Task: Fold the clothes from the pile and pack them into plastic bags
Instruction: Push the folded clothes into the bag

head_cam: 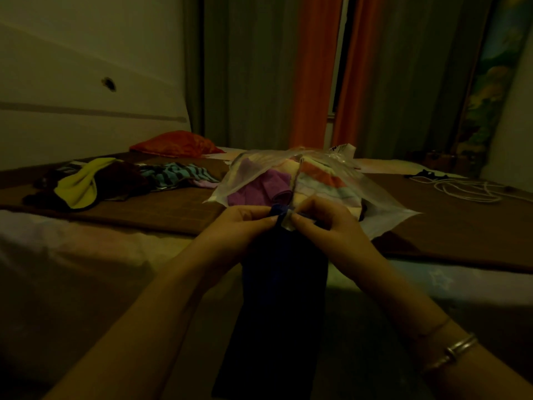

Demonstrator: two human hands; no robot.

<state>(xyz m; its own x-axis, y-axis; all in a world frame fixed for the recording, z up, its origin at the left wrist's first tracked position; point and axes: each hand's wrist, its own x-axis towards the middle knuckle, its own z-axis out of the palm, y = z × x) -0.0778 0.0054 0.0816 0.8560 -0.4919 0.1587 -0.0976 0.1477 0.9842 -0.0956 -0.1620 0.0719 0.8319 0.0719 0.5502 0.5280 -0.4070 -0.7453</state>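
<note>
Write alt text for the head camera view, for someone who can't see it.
In a dim room, a person's left hand and right hand pinch the top of a dark blue garment held over a bed. Behind it lies a clear plastic bag of folded clothes, with a loose clothes pile farther left.

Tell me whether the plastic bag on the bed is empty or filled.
Filled. Through the clear plastic bag, purple and striped folded clothes show, bulging it upward.

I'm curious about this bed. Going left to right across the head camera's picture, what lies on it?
Pile of unfolded clothes → red pillow → clear plastic bag holding folded clothes → white cord. Nearer the camera, both hands pinch a dark blue garment.
</note>
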